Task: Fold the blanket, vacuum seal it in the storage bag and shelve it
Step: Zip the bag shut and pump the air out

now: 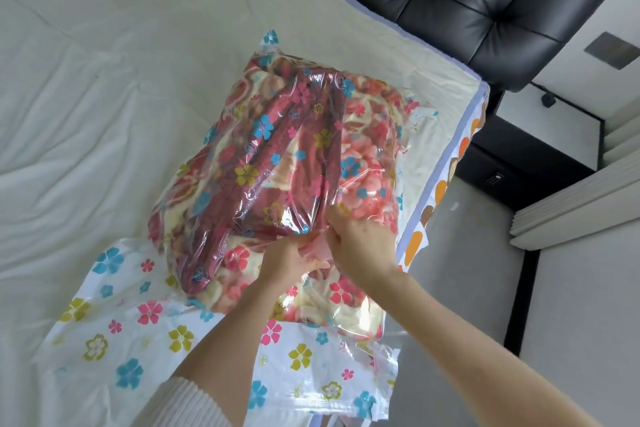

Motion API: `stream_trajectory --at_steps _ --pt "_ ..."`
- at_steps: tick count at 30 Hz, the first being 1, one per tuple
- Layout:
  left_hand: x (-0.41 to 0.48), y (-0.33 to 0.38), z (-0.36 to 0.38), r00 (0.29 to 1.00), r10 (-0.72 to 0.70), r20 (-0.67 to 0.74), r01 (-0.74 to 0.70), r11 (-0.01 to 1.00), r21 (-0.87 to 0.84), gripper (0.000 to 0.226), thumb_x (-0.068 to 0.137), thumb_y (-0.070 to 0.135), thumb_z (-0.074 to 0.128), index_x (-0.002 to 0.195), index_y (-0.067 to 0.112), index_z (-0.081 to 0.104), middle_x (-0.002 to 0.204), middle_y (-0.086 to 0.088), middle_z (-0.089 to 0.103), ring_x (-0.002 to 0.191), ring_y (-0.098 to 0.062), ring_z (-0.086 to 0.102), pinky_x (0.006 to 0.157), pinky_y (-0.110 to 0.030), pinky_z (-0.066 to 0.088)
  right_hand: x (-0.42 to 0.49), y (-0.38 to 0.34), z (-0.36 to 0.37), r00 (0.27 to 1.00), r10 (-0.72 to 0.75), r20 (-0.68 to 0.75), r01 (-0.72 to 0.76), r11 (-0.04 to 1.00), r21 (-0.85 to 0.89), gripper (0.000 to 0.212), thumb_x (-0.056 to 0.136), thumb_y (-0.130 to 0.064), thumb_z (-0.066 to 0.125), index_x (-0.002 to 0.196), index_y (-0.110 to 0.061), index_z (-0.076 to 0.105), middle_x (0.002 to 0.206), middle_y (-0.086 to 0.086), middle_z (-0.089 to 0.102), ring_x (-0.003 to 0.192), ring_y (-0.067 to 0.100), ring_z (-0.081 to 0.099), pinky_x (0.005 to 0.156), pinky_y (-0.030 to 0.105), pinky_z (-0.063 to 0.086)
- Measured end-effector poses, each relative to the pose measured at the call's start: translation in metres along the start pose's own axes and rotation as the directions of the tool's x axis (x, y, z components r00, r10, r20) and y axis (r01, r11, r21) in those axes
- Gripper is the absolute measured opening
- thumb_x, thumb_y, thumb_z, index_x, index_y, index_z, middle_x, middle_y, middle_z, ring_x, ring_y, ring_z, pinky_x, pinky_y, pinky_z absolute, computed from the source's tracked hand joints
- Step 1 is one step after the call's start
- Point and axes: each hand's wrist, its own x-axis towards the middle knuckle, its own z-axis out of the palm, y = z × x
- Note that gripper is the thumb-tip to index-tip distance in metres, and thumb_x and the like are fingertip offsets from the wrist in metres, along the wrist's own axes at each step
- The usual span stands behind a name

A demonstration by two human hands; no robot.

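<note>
Bed with creased white sheet (86, 121), black tufted leather headboard (485, 3) behind it. Clear plastic storage bag printed with coloured flowers (114, 333), lying near the bed's right edge; its open end spreads flat toward the person. Folded red, pink and cream floral fleece blanket (277, 156), inside the bag. Left hand (291, 260) and right hand (360, 239), close together, both pinching a small pink piece on the bag's top surface.
</note>
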Motion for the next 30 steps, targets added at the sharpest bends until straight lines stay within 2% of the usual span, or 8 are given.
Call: stream_trajectory --at_steps 2,5,9,12,16,21,27,30 --pt "0.002 -0.002 -0.001 1.0 0.014 -0.023 -0.014 1.0 -0.001 0.034 0.069 0.031 0.082 0.099 0.019 0.072 0.075 0.009 0.069 0.074 -0.007 0.062 0.06 -0.02 0.042 0.013 -0.01 -0.033 1.0 -0.023 -0.019 0.024 0.997 0.071 0.01 0.077 -0.012 0.05 0.078 -0.019 0.057 0.037 -0.003 0.028 0.033 0.025 0.029 0.04 0.017 0.016" --pt "0.007 -0.003 -0.003 1.0 0.022 -0.006 -0.022 1.0 -0.008 0.04 0.069 0.032 0.082 0.105 0.021 0.071 0.085 0.007 0.073 0.078 -0.007 0.063 0.059 -0.015 0.04 0.025 -0.016 -0.071 0.956 0.039 -0.29 -0.013 0.996 0.09 0.014 0.079 -0.012 0.057 0.08 -0.022 0.067 0.041 0.001 0.044 0.037 0.025 0.032 0.042 0.016 0.024" --pt "0.003 0.002 -0.001 1.0 0.016 0.007 -0.016 1.0 0.01 0.043 0.069 0.032 0.081 0.109 0.021 0.069 0.087 0.002 0.073 0.083 -0.011 0.065 0.064 -0.018 0.042 0.003 -0.003 0.004 0.998 0.037 -0.054 -0.035 0.998 0.043 0.018 0.077 -0.009 0.037 0.074 -0.022 0.049 0.041 -0.007 0.018 0.033 0.019 0.018 0.043 0.013 0.006" --pt "0.001 -0.001 -0.001 1.0 0.006 -0.016 -0.006 1.0 -0.007 0.038 0.069 0.031 0.081 0.104 0.018 0.071 0.085 0.003 0.073 0.077 -0.008 0.062 0.058 -0.009 0.037 0.004 -0.002 -0.016 0.999 -0.035 -0.032 0.036 0.999 0.02 0.011 0.076 -0.009 0.055 0.077 -0.02 0.055 0.038 -0.005 0.022 0.031 0.023 0.021 0.039 0.014 0.009" --pt "0.004 -0.002 -0.001 1.0 0.021 -0.014 -0.021 1.0 0.006 0.041 0.069 0.032 0.082 0.107 0.02 0.07 0.085 0.005 0.072 0.073 -0.005 0.057 0.055 -0.007 0.034 0.01 -0.017 -0.064 0.944 0.075 -0.321 -0.028 0.988 0.15 0.015 0.081 -0.014 0.056 0.083 -0.021 0.069 0.04 0.002 0.043 0.035 0.026 0.035 0.039 0.023 0.027" --pt "0.0 -0.001 0.0 1.0 -0.002 -0.022 0.002 1.0 0.002 0.036 0.071 0.03 0.079 0.102 0.016 0.07 0.079 0.004 0.072 0.061 -0.006 0.062 0.06 -0.025 0.047 -0.004 -0.004 0.019 1.0 0.023 -0.002 -0.022 0.999 0.047 0.013 0.081 -0.019 0.028 0.077 -0.02 0.04 0.04 -0.009 0.015 0.029 0.021 0.024 0.042 0.014 0.009" --pt "0.002 0.001 -0.001 0.998 0.037 -0.042 -0.036 0.999 0.008 0.038 0.068 0.033 0.082 0.101 0.018 0.072 0.076 0.01 0.069 0.067 -0.001 0.055 0.055 -0.007 0.032 0.007 -0.013 -0.045 0.94 0.127 -0.316 -0.072 0.981 0.181 0.017 0.077 -0.009 0.056 0.083 -0.022 0.065 0.041 0.001 0.041 0.036 0.023 0.031 0.039 0.021 0.027" --pt "0.0 0.001 0.002 1.0 0.015 -0.016 -0.015 1.0 0.022 0.034 0.07 0.033 0.08 0.102 0.026 0.071 0.081 0.008 0.072 0.071 -0.003 0.06 0.061 -0.009 0.039 -0.013 -0.007 0.008 0.993 0.093 -0.065 -0.082 0.983 0.165 0.015 0.077 -0.01 0.04 0.082 -0.023 0.042 0.043 -0.006 0.023 0.035 0.017 0.021 0.038 0.018 0.013"
